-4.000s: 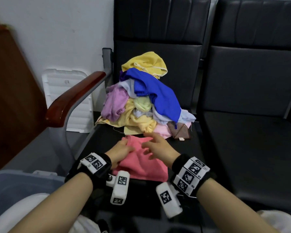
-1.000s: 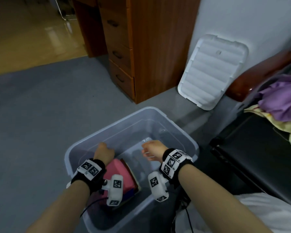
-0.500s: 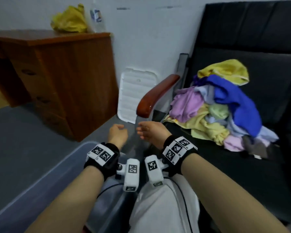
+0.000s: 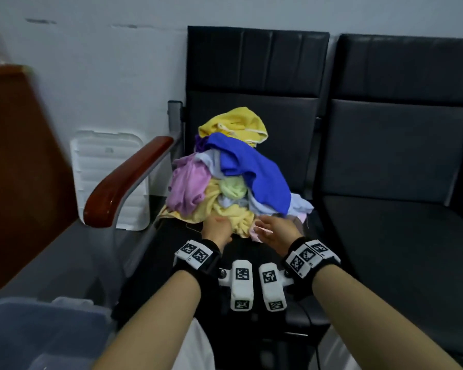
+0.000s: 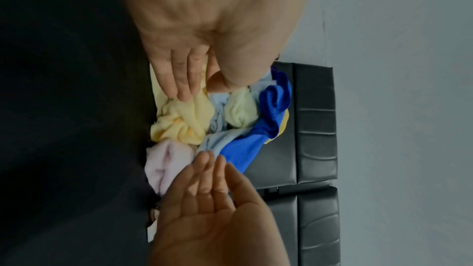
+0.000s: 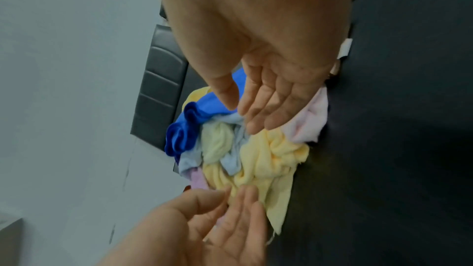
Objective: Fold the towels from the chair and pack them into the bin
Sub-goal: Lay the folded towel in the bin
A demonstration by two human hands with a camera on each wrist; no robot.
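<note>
**Hands reach the towel heap for the next piece**

A heap of towels [image 4: 233, 180] is piled on the left chair [image 4: 251, 76], against the backrest. Both hands are held at its near edge. The left hand [image 4: 216, 231] is laid with straight fingers [image 5: 179, 80] on the pale yellow towel [image 5: 179, 120]; nothing is gripped. The right hand [image 4: 274, 233] is spread with relaxed fingers [image 6: 266, 106] just beside the pink towel [image 5: 166, 165]; contact cannot be confirmed, and nothing is held.

The step in hand is judged to be the choosing and picking of a towel to fold. A single piece, probably the yellow or the pink one at the near edge, would next have to be pinched and drawn free onto the bare seat in front, without the blue towel [image 4: 251, 169] and the rest being dragged down with it.

Only a corner of the bin [image 4: 38, 332] is seen, cut off at the near left, so its contents cannot be told. The number of towels in the heap cannot be counted, since most are buried or tangled. The head view is blurred at the left, and a small dark item behind the right hand cannot be made out.
</note>
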